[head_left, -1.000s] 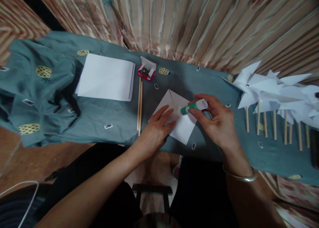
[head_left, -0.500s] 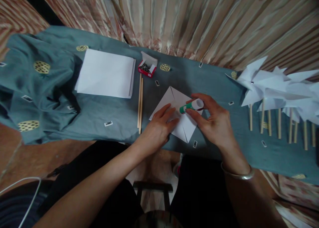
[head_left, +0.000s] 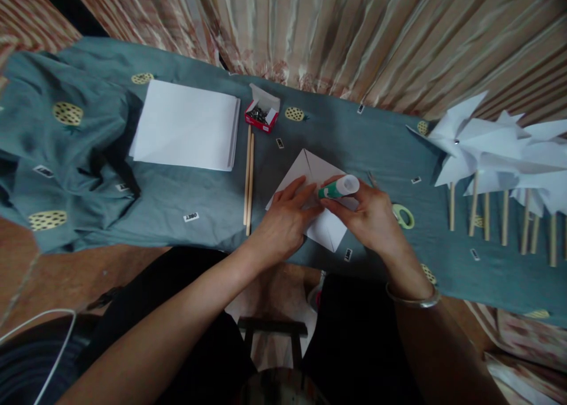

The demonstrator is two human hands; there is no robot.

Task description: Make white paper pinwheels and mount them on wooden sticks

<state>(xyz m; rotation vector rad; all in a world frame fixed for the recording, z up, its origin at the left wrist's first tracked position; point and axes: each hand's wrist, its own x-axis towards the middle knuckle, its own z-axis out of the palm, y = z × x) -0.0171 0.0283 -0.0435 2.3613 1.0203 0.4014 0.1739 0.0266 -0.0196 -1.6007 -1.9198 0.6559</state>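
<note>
A square sheet of white paper (head_left: pixel 328 231) with slits at its corners lies on the cloth in front of me. My left hand (head_left: pixel 290 219) rests on it, fingers spread and pressing it down. In my right hand (head_left: pixel 365 207) is a green and white glue stick (head_left: pixel 333 189), tilted with its lower end at the middle of the sheet. Whether that tip touches the paper is hidden by my fingers. Just beyond my right hand, scissors with a pale green handle (head_left: pixel 404 216) lie partly covered.
To the left are a stack of white paper (head_left: pixel 186 124), two thin wooden sticks (head_left: pixel 248 180) and an open red box of metal pins (head_left: pixel 262 116). Several white paper pinwheels (head_left: pixel 469 142) on sticks lie at the right. A pleated curtain (head_left: pixel 310 33) hangs behind the blue-green cloth (head_left: pixel 212 198).
My right hand has shifted slightly left with the glue stick, bringing it closer to my left hand. The scissors' green handle has come into view beside my right wrist.
</note>
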